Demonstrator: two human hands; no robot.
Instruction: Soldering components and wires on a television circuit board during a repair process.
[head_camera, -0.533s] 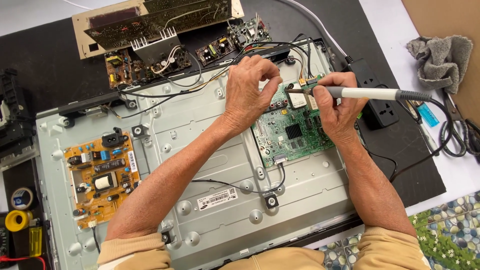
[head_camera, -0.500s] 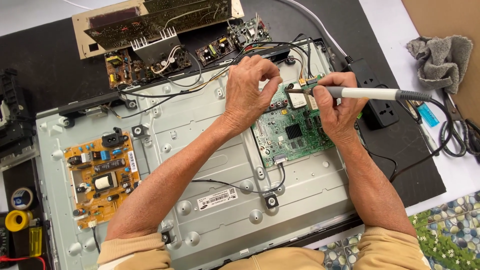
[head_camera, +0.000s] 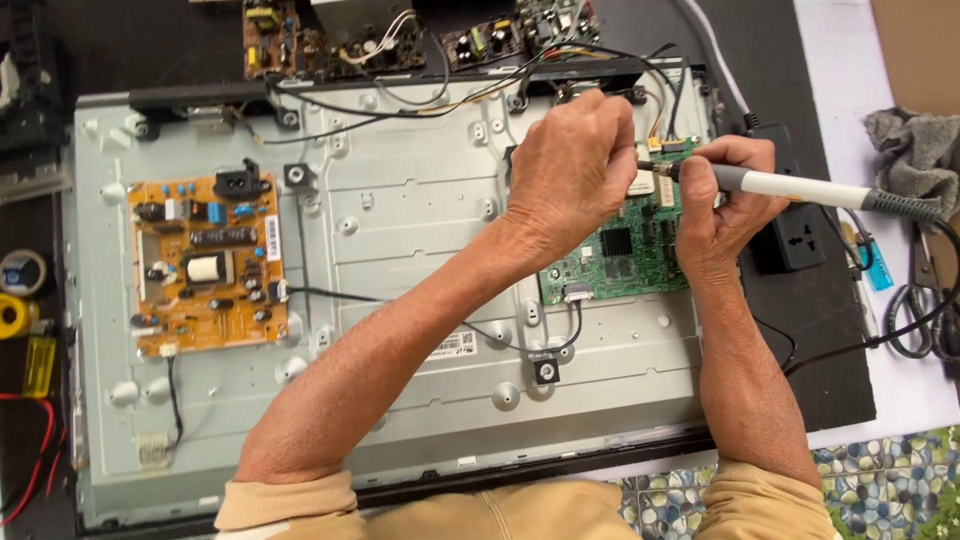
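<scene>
My right hand (head_camera: 720, 205) grips a soldering iron (head_camera: 800, 187) with a white and grey handle. Its tip points left onto the top edge of a green circuit board (head_camera: 620, 255). The board is mounted on the grey metal back panel (head_camera: 400, 200) of a flat screen. My left hand (head_camera: 570, 165) hovers over the same board with fingers curled and pinched together beside the iron's tip. What they pinch is hidden. Both forearms reach in from the bottom.
An orange power board (head_camera: 205, 260) sits on the panel's left, wired across to the green one. Loose circuit boards (head_camera: 340, 30) lie beyond the top edge. A black power strip (head_camera: 790, 235), a grey rag (head_camera: 915, 145) and cables are at the right, tape rolls (head_camera: 20, 270) at the left.
The view has moved closer and the panel fills more of the picture. Both hands stay at the green board with the iron's tip at the same spot.
</scene>
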